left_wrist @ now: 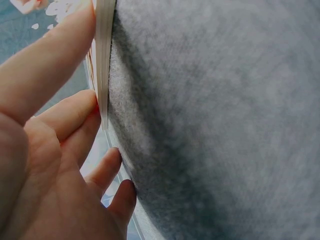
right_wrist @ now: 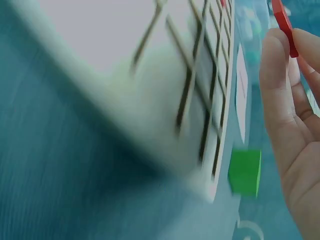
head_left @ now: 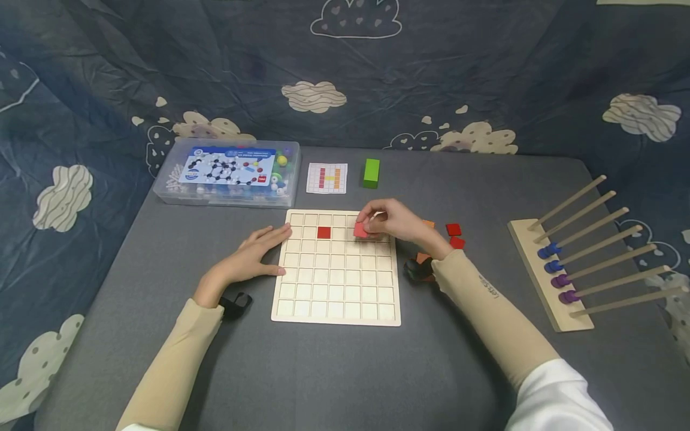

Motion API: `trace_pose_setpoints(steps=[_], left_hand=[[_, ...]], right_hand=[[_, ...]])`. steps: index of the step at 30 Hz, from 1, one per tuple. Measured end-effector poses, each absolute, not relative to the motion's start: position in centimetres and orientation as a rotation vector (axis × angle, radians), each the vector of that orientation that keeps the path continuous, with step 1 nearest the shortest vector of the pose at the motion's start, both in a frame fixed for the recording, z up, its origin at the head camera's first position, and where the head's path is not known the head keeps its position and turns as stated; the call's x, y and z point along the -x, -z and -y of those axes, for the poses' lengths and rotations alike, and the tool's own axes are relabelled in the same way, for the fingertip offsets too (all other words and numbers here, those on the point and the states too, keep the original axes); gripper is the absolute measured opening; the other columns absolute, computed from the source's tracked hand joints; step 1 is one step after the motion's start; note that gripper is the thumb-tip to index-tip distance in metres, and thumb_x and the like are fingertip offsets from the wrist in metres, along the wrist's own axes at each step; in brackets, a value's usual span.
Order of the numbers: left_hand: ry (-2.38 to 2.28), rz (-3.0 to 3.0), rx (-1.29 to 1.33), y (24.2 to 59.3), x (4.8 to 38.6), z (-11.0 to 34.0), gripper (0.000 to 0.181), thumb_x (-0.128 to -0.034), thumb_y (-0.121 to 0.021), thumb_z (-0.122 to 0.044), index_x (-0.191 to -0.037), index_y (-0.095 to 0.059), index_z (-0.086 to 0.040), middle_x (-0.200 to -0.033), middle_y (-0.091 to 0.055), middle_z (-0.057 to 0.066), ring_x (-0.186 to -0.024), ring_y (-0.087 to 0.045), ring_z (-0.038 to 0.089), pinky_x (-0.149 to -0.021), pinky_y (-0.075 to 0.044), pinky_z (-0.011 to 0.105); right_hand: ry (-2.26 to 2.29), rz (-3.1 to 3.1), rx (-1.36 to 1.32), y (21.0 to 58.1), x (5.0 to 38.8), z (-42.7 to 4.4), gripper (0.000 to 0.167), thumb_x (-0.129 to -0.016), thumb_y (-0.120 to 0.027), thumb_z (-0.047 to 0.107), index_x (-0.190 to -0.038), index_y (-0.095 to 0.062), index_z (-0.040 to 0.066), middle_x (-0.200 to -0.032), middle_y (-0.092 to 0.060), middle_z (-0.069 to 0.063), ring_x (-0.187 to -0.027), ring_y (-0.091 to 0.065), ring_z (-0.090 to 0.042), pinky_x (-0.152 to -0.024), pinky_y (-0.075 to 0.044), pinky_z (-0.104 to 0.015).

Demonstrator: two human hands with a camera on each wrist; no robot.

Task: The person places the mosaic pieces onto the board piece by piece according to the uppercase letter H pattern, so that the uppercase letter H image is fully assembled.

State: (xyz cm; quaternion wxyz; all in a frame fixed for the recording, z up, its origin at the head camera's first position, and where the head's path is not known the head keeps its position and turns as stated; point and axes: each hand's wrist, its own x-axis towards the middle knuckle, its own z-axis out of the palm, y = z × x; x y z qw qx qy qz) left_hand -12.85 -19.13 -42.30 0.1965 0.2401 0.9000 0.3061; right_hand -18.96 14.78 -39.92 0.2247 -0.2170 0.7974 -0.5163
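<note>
A pale wooden grid board (head_left: 330,293) lies on the grey table, with one red square tile (head_left: 324,232) set in a cell of its upper part. My right hand (head_left: 396,220) pinches another red tile (head_left: 360,230) between thumb and finger, over the board's upper right. The right wrist view shows this held tile (right_wrist: 285,27) edge-on at the fingertips. Along the board's left edge rests my left hand (head_left: 245,254), fingers extended, the fingertips and thumb touching the rim. In the left wrist view the fingers (left_wrist: 70,115) lie against the board's side (left_wrist: 103,60).
Right of the board are loose red tiles (head_left: 454,229) and orange tiles (head_left: 423,257), partly hidden by the right arm. Behind it stand a pattern card (head_left: 326,178), a green block (head_left: 371,173) and a clear plastic case (head_left: 226,194). A pegged wooden rack (head_left: 574,323) is far right.
</note>
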Motion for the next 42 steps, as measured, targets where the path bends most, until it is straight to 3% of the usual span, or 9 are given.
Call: trace_pose_setpoints(steps=[9, 16, 27, 34, 42], left_hand=[[-0.858, -2.517, -0.663, 42.1, 12.8, 19.1, 0.087, -0.0852, -0.073, -0.027, -0.153, -0.022, -0.007, -0.158, -0.016, 0.011, -0.142, -0.004, 0.039, -0.107, -0.006, 0.062], [-0.858, -2.516, -0.659, 42.0, 12.8, 19.1, 0.087, -0.0856, -0.073, -0.027, -0.153, -0.022, -0.007, -0.158, -0.016, 0.011, -0.142, -0.005, 0.039, -0.107, -0.006, 0.062], [-0.83, -2.523, -0.65, 42.0, 12.7, 19.3, 0.086, -0.0861, -0.072, -0.028, -0.153, -0.022, -0.008, -0.158, -0.016, 0.011, -0.142, -0.004, 0.04, -0.107, -0.006, 0.063], [-0.821, -2.526, -0.638, 42.0, 12.6, 19.3, 0.086, -0.0862, -0.072, -0.029, -0.153, -0.022, -0.009, -0.158, -0.016, 0.01, -0.142, -0.004, 0.04, -0.106, -0.006, 0.064], [-0.833, -2.524, -0.646, 42.1, 12.6, 19.1, 0.086, -0.0863, -0.072, -0.028, -0.153, -0.022, -0.009, -0.158, -0.015, 0.01, -0.142, -0.003, 0.04, -0.106, -0.006, 0.064]], right_hand=[[1.369, -2.148, 0.652, 40.5, 18.4, -9.5, 0.013, -0.087, -0.059, -0.007, -0.098, -0.065, -0.004, -0.085, -0.063, -0.011, -0.067, -0.06, -0.026, -0.062, -0.051, -0.035], [1.194, -2.301, 0.711, 41.4, 18.2, -7.3, 0.014, -0.082, -0.061, -0.008, -0.089, -0.067, 0.002, -0.075, -0.063, -0.003, -0.068, -0.056, -0.014, -0.065, -0.046, -0.025], [0.944, -2.504, 0.805, 40.9, 17.8, -5.9, 0.011, -0.081, -0.064, -0.004, -0.084, -0.068, 0.006, -0.072, -0.061, 0.0, -0.068, -0.053, -0.012, -0.066, -0.043, -0.025], [1.111, -2.443, 0.717, 40.9, 17.9, -7.7, 0.008, -0.083, -0.065, -0.001, -0.089, -0.068, 0.004, -0.078, -0.063, -0.002, -0.069, -0.055, -0.014, -0.066, -0.045, -0.026], [1.457, -2.306, 0.623, 40.2, 18.7, -14.4, 0.019, -0.087, -0.066, 0.001, -0.104, -0.066, -0.007, -0.097, -0.065, -0.015, -0.083, -0.06, -0.025, -0.075, -0.046, -0.03]])
